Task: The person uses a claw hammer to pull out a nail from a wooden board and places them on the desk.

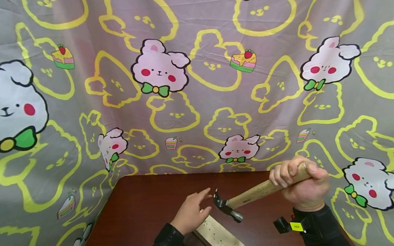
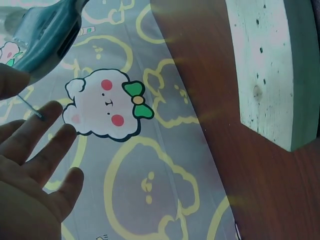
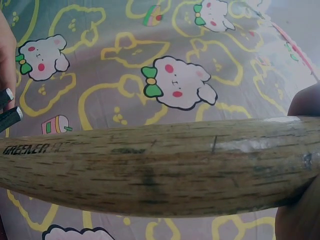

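- Your left hand [image 1: 191, 212] pinches a nail [image 2: 31, 106], other fingers spread.
- The wooden block [image 1: 219, 238] lies toward you from it, long axis angling rightward.
- Your right hand [image 1: 302, 184], farther off, grips the hammer [image 1: 253, 194], angled toward your left.

Reddish-brown table [image 1: 138, 212], pale wooden block [image 1: 220, 237] lying on it, dotted with dark spots

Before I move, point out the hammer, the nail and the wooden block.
Hammer [image 1: 254, 194]: head view, on the handle.
Nail [image 2: 30, 106]: left wrist view, on its thin shaft.
Wooden block [image 1: 220, 237]: head view, on its dark-spotted top face.
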The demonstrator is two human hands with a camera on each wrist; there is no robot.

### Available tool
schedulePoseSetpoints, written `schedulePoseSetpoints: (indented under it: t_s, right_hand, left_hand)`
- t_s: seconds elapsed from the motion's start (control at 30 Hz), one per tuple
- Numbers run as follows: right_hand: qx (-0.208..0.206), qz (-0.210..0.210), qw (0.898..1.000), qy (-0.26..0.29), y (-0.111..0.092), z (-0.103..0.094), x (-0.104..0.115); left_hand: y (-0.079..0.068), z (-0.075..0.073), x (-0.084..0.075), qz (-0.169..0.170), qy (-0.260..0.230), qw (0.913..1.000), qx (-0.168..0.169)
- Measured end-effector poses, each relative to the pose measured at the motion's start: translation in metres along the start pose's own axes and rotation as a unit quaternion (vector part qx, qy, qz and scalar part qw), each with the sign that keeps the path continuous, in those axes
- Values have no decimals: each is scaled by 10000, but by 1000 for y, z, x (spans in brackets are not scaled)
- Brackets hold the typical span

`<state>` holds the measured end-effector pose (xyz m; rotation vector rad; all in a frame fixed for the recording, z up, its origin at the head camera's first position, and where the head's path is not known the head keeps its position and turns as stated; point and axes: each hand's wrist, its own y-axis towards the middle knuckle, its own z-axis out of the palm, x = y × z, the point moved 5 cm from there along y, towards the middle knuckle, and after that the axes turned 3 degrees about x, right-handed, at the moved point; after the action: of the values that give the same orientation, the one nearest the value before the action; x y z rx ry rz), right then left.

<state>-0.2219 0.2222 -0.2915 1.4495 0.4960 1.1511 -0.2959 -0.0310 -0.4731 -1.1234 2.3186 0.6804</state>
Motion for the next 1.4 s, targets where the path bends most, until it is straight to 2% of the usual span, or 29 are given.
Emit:
schedulePoseSetpoints:
  t_s: [0.23, 0.33, 0.63, 0.93, 1.03, 1.2, 1.4]
  right_hand:
    - [-109, 16, 9999, 38, -6, 1, -3]
    - [-165, 84, 9998, 20, -10, 1, -4]
    - [-230, 173, 9996, 57, -13, 3, -7]
    - [-341, 294, 9990, 69, -17, 1, -13]
    - [-304, 441, 9985, -59, -20, 1, -20]
    - [-195, 752, 9941, -754, -27, 1, -30]
    - [-234, 664, 9934, -900, -27, -3, -25]
  left_hand:
    - [-3, 3, -2, 396, 640, 9967, -312]
    - [-4, 4, -1, 447, 843, 9946, -404]
    - [-10, 7, 4, 639, 923, 9917, -633]
    - [-12, 5, 1, 1164, 1291, 9788, -1082]
    - [-10, 0, -5, 1270, 1250, 9754, -1295]
    - [-6, -18, -21, 1479, 1068, 9654, -1862]
    - [-11, -37, -19, 1123, 709, 9625, -2367]
